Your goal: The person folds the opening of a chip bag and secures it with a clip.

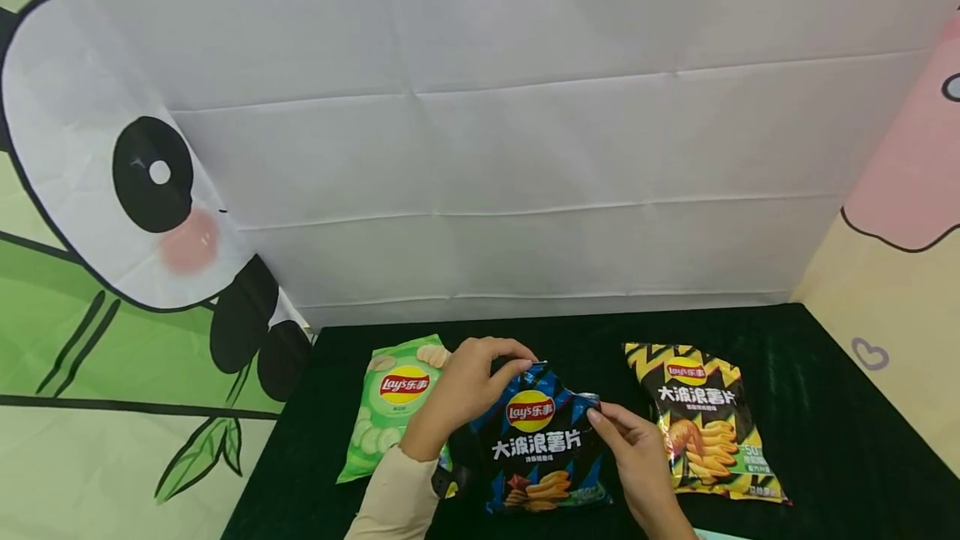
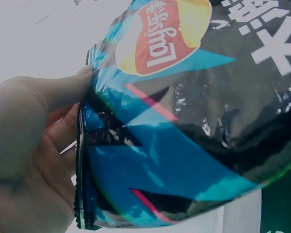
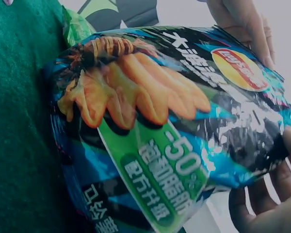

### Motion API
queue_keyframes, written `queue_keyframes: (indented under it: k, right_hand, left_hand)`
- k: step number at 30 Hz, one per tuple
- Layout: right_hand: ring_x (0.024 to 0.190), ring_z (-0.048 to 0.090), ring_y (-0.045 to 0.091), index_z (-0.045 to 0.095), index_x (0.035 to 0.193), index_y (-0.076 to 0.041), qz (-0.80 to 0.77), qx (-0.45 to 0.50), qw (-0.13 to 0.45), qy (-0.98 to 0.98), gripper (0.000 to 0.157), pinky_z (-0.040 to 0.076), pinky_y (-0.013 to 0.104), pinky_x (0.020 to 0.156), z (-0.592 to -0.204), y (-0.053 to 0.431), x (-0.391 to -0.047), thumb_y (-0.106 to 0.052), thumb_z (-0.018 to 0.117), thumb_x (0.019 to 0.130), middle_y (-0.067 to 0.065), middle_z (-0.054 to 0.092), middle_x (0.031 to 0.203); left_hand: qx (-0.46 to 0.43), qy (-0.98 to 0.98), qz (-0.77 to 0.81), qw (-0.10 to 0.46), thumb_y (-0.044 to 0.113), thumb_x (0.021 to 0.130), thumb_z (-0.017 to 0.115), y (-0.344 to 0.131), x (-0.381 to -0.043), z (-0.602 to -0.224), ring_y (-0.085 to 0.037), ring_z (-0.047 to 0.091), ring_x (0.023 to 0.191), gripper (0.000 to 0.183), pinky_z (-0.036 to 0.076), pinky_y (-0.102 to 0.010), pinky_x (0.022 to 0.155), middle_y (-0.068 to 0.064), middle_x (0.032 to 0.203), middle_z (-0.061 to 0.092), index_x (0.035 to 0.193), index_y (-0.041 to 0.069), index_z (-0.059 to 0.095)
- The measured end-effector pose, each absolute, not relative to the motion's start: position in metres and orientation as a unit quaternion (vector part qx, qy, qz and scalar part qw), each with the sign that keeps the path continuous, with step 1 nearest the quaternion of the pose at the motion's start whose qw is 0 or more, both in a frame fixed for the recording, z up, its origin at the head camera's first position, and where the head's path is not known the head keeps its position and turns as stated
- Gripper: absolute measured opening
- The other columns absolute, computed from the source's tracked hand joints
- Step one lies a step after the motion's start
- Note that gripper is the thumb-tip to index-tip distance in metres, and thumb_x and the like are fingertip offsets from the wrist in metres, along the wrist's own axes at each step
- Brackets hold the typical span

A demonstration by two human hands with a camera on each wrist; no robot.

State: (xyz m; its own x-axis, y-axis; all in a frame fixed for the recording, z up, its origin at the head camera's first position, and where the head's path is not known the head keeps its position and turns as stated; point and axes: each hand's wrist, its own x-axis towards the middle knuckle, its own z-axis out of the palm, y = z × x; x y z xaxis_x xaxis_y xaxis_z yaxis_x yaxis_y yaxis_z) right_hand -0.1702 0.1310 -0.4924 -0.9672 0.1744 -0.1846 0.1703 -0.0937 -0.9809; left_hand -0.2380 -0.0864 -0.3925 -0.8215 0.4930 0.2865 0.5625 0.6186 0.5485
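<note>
Nearest the left wrist camera, the left hand [image 1: 468,386] is shown with its thumb pressed to the front of a blue-and-black chip bag [image 1: 536,450] and its fingers set behind, so that the top seal is pinched with no gap left. By the right hand [image 1: 637,452] the upper right corner is likewise pinched, thumb in front. The bag is thus held between both hands near the front of the table; whether its lower edge is touching the cloth cannot be told.

In the left wrist view the crimped seal is resolved as a narrow, dark, ridged strip, which is barely made out from the head. Only in the right wrist view is the "-50%" on the green panel clearly legible, beside printed ridged chips. The film is glossy, creased near the corners and swollen into a pillow shape.

By the head view alone the full row is given: a flat-looking green bag [image 1: 405,407] is partly covered by the left arm, and a yellow-and-black bag [image 1: 708,432] is laid beyond the right hand. All are set about a dark green cloth [image 1: 832,407], shown with a velvety nap, backed by a creased white sheet [image 1: 525,148].
</note>
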Motion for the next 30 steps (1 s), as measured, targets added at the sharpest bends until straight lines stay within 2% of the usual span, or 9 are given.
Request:
queue_keyframes:
  k: [6, 9, 13, 18, 23, 30]
  right_hand:
    - [0.086, 0.064, 0.018, 0.069, 0.106, -0.004, 0.732, -0.112, 0.017, -0.672, 0.037, 0.054, 0.031, 0.078, -0.491, 0.131, -0.170, -0.035, 0.066, 0.087, 0.000, 0.072, 0.095]
    - [0.088, 0.065, 0.017, 0.068, 0.110, -0.005, 0.729, -0.107, 0.017, -0.676, 0.038, 0.054, 0.029, 0.079, -0.490, 0.133, -0.170, -0.035, 0.066, 0.087, -0.003, 0.072, 0.097]
    - [0.091, 0.065, 0.013, 0.065, 0.118, -0.007, 0.726, -0.111, 0.007, -0.678, 0.038, 0.054, 0.026, 0.081, -0.490, 0.135, -0.170, -0.031, 0.066, 0.088, -0.010, 0.072, 0.099]
    - [0.096, 0.066, 0.010, 0.063, 0.121, -0.005, 0.739, -0.102, 0.022, -0.665, 0.035, 0.053, 0.024, 0.083, -0.493, 0.136, -0.170, -0.022, 0.064, 0.090, -0.012, 0.072, 0.105]
    - [0.103, 0.065, 0.008, 0.063, 0.121, -0.005, 0.743, -0.079, 0.035, -0.663, 0.034, 0.052, 0.023, 0.087, -0.494, 0.135, -0.170, -0.021, 0.062, 0.091, -0.010, 0.070, 0.114]
    - [0.106, 0.065, 0.009, 0.064, 0.120, -0.005, 0.743, -0.077, 0.039, -0.664, 0.029, 0.052, 0.024, 0.088, -0.493, 0.133, -0.168, -0.015, 0.059, 0.092, -0.005, 0.069, 0.118]
  left_hand:
    - [-0.309, -0.894, -0.307, 0.104, 0.031, 0.093, 0.058, -0.089, -0.239, -0.395, -0.002, 0.060, 0.091, 0.015, 0.048, -0.031, 0.089, 0.014, 0.097, 0.072, 0.099, 0.026, 0.072]
    - [-0.320, -0.889, -0.305, 0.121, 0.031, 0.093, 0.058, -0.090, -0.239, -0.396, 0.000, 0.062, 0.091, 0.015, 0.047, -0.033, 0.092, 0.014, 0.098, 0.072, 0.100, 0.026, 0.071]
    - [-0.331, -0.881, -0.319, 0.109, 0.027, 0.094, 0.057, -0.092, -0.239, -0.397, 0.001, 0.063, 0.091, 0.016, 0.051, -0.028, 0.089, 0.014, 0.102, 0.071, 0.104, 0.026, 0.069]
    - [-0.341, -0.875, -0.333, 0.081, 0.024, 0.097, 0.053, -0.093, -0.238, -0.398, 0.001, 0.062, 0.092, 0.019, 0.052, -0.022, 0.084, 0.015, 0.106, 0.069, 0.107, 0.030, 0.068]
    - [-0.345, -0.874, -0.334, 0.077, 0.022, 0.097, 0.053, -0.095, -0.236, -0.396, -0.001, 0.062, 0.094, 0.020, 0.053, -0.023, 0.085, 0.015, 0.106, 0.069, 0.107, 0.029, 0.068]
    - [-0.350, -0.872, -0.335, 0.062, 0.021, 0.096, 0.054, -0.098, -0.235, -0.396, 0.000, 0.062, 0.095, 0.018, 0.053, -0.023, 0.086, 0.015, 0.106, 0.069, 0.105, 0.027, 0.068]
